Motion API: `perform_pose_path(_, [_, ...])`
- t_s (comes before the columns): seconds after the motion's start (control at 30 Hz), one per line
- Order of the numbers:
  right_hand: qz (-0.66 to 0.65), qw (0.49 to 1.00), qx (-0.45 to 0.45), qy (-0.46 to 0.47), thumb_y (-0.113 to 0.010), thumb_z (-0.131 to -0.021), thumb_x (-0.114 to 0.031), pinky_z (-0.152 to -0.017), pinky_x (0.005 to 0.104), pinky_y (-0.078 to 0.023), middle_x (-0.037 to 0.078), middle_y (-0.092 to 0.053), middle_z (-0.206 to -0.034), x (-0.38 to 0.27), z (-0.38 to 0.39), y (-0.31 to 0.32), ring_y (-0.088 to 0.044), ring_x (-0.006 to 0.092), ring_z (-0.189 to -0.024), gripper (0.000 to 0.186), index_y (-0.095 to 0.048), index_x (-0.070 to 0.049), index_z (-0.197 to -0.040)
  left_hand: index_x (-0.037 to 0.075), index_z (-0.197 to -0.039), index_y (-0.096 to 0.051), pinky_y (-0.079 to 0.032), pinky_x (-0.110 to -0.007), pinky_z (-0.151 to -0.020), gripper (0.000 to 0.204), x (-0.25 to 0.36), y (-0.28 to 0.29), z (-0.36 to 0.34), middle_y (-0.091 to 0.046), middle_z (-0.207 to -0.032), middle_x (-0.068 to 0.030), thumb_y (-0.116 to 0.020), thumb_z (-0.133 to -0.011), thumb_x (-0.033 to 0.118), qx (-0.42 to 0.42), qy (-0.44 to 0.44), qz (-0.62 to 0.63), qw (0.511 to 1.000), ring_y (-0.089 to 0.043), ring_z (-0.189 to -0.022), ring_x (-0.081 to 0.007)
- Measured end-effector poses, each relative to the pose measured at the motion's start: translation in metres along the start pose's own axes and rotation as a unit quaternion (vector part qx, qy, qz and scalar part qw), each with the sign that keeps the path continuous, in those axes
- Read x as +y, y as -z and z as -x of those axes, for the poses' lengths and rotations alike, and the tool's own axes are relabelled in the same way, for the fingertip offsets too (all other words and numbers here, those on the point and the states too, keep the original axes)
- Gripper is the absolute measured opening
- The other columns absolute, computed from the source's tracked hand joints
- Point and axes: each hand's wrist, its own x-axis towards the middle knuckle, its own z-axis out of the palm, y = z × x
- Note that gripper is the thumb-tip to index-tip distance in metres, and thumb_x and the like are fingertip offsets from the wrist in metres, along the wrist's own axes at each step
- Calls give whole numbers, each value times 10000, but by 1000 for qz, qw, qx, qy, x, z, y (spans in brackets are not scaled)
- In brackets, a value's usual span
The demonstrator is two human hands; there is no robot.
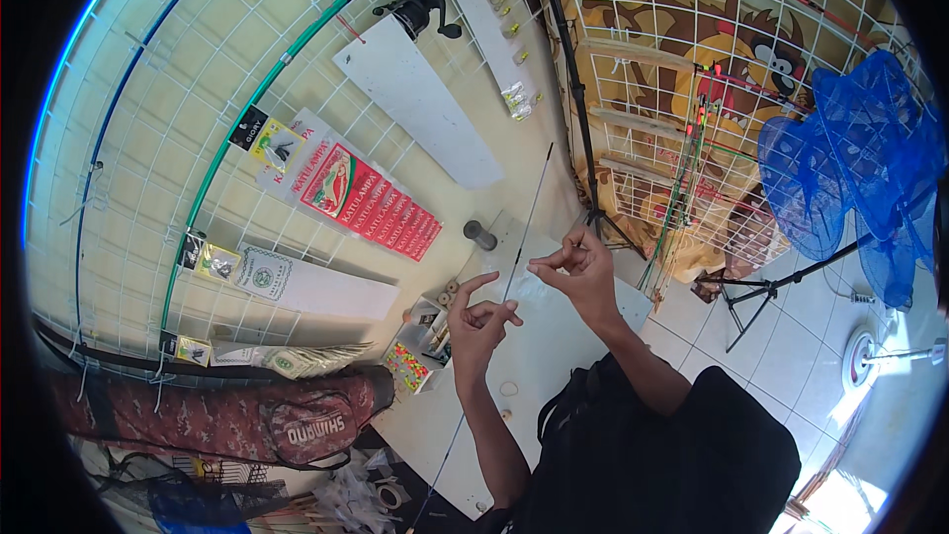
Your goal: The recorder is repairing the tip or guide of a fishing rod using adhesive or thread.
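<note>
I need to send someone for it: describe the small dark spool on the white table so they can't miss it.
Start at the white table below the wire wall grid. At its far end, just under the red packets, stands the spool: a short dark-grey cylinder, alone, unlike the colourful tackle box nearer the hands.

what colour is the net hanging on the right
Blue; the net shows best at the head view's right edge.

The person is wearing a black top that is filling the lower right of the view, its fabric plain and dark, with what looks like a thin strap or seam edge curving over the chest, though the shadow is hiding detail. Both forearms are showing bare up to the hands; the left hand point(478, 321) and right hand point(581, 267) are wearing no gloves.
</note>
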Motion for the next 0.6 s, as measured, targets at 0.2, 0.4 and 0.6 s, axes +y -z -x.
perform_pose_path(0.2, [130, 988, -11, 88, -738, -784, -20, -719, 247, -513, 131, -710, -779, -1, 2, -6, -679, 114, -769, 326, -423, -55, -861, 24, -1206, -527, -242, -180, -371, 419, -3, 0, -2, -664, -614, -74, -696, -823, 48, -12, -11, 11, 1000, -380, -376, -16])
perform_pose_path(0.4, [212, 975, -26, 64, -737, -798, -76, -666, 233, -482, 113, -715, -761, -18, -1, -7, -661, 99, -707, 342, -441, -40, -965, 16, -1204, -528, -250, -179, -375, 422, 0, -3, -1, -667, -626, -81, -702, -820, 50, -7, -1, 9, 1000, -383, -386, -16])
perform_pose_path(0.6, [132, 988, -83, -3, -747, -798, -89, -666, 233, -482, 95, -719, -809, -18, -12, 2, -661, 100, -740, 324, -502, -20, -999, 16, -1205, -532, -263, -177, -380, 422, 0, -3, 0, -667, -628, -77, -701, -820, 48, -11, 2, 0, 1000, -398, -391, -17])
